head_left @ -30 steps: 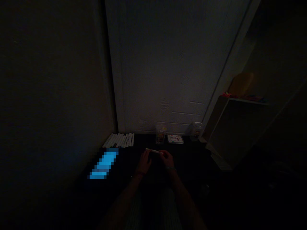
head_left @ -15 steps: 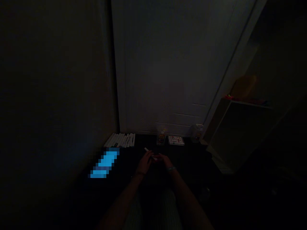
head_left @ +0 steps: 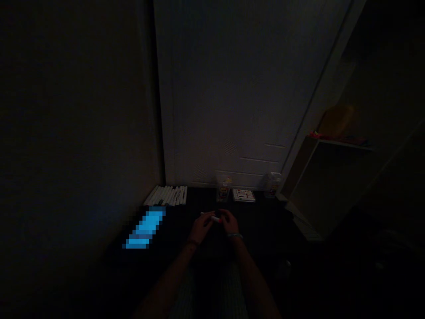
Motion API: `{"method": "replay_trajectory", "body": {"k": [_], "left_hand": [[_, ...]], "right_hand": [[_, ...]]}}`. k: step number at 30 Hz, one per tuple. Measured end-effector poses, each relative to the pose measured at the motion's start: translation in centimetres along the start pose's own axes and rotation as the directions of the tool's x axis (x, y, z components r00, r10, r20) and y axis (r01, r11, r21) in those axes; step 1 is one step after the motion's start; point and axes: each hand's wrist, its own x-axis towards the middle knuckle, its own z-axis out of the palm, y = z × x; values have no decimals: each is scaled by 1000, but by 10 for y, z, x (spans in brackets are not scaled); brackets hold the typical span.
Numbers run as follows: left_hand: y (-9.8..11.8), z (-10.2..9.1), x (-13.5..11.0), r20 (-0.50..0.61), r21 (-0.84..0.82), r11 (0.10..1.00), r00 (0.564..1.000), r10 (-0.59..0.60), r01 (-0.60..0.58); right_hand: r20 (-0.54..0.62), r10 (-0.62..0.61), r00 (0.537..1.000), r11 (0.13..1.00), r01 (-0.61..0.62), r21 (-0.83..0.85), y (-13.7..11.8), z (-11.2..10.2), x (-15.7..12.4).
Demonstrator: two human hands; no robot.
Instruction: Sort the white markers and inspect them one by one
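Observation:
Over the dark table, my left hand point(head_left: 201, 228) grips a white marker point(head_left: 215, 219) by its body. The marker lies nearly level, its red end pointing right. My right hand point(head_left: 229, 220), with a band around the wrist, has its fingers closed at that red end. Whether the red part is a cap fully seated on the marker, I cannot tell in the dim light. A row of white markers point(head_left: 169, 195) lies side by side at the back left of the table.
A glowing, pixelated screen point(head_left: 146, 228) lies on the table point(head_left: 262, 230) at left. Along the back wall stand a clear container point(head_left: 223, 190), a flat case of markers point(head_left: 244, 195) and another clear container point(head_left: 272, 185). A shelf unit point(head_left: 325, 186) rises at right.
The marker has turned closer to level, and its red end now shows by my right hand. My right hand has tilted and drawn in slightly to the left.

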Motion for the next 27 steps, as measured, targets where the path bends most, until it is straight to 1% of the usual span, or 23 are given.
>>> {"method": "replay_trajectory", "body": {"k": [4,6,8,11,12,13,15,17,21,24,27], "left_hand": [[15,-7,-2,-5,38,998,999,52,-52],[21,-9,-3,7,74,994,997,79,-79],[26,-9,-4,54,95,988,992,115,-120],[29,-6,-6,177,108,975,969,172,-193],[30,-6,-7,200,110,973,963,179,-203],[31,-5,-7,206,112,973,962,177,-203],[32,-5,-7,173,109,978,972,159,-180],[32,-6,-7,139,94,982,979,150,-163],[32,-7,-6,130,90,983,980,147,-160],[32,-7,-7,123,129,980,983,136,-152],[31,-7,-7,134,203,972,987,90,-117]], "right_hand": [[134,-103,986,970,130,-204,-8,2,-5],[161,-128,979,942,171,-288,-9,3,-6],[184,-129,974,920,187,-346,-8,4,-6],[224,-132,966,896,213,-390,-5,2,-7],[237,-132,962,888,221,-402,-4,2,-7],[246,-128,961,882,224,-414,-4,1,-7],[253,-104,962,873,211,-441,-6,0,-7],[246,-62,967,865,175,-470,-10,0,-7],[228,11,974,851,110,-513,-16,1,-6],[240,7,971,859,117,-498,-15,2,-6],[236,-13,972,867,128,-482,-11,2,-6]]}}
